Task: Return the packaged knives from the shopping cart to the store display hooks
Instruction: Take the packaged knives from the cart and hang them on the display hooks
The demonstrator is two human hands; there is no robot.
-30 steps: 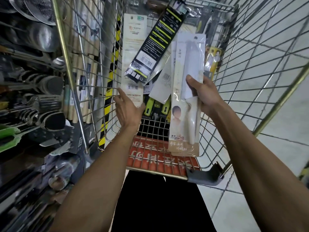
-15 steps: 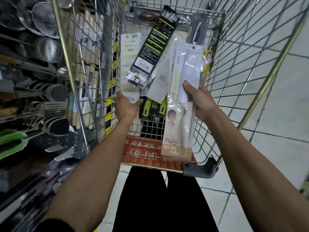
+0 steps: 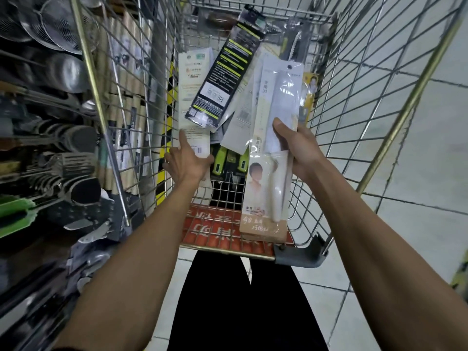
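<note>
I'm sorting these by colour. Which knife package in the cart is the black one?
The black package with yellow-green stripes. It lies slantwise on top of the white packages, barcode side up.

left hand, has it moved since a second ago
Yes. The left hand has slid forward, deeper into the cart, along the tall white package: its fingertip now lies past the barcode, where earlier it stopped short of it.

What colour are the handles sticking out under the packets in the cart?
Lime green with black parts; the handles show best in the head view.
</note>
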